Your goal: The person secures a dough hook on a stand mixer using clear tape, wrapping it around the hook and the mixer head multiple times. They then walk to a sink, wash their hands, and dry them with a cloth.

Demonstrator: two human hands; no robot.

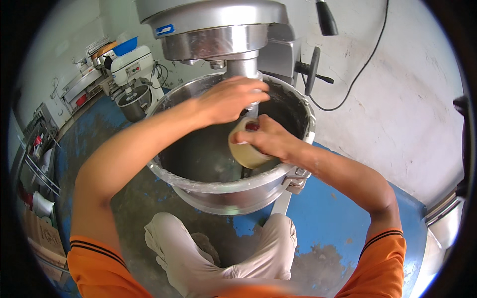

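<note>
In front of me stands a large steel mixing bowl (223,186) with pale residue smeared along its rim. The head of a big stand mixer (213,42) hangs over it, and its shaft (242,68) runs down into the bowl. My left hand (231,99) is at the shaft, fingers stretched out across it; whether they touch it I cannot tell. Lower and to the right, my right hand (272,138) grips a cream-coloured round container (244,155) inside the bowl. Something dark red shows near its top. The bowl's bottom is dark and hard to make out.
A handwheel (312,71) and a hanging cable (370,59) are on the right, by the wall. At the back left is a smaller stand mixer (131,64) with its own bowl. A cardboard box (44,236) lies at the left edge. Worn blue paint covers the floor.
</note>
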